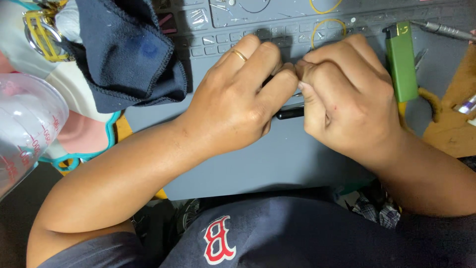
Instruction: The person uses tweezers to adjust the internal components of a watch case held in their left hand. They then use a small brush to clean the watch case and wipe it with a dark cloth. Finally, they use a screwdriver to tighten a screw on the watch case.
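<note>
While pinching small black part [290, 112] over mat [277, 159], both hands' fingers [277, 82] clenched; seeming light, stiff, slippery; gripping ends.

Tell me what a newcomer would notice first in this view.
First, the two hands pressed together mid-frame over the grey mat: the left hand, with a gold ring, meets the right hand over a small black thing that is mostly hidden. Next, the green lighter beside the right hand, and the dark blue cloth heaped at upper left.
</note>
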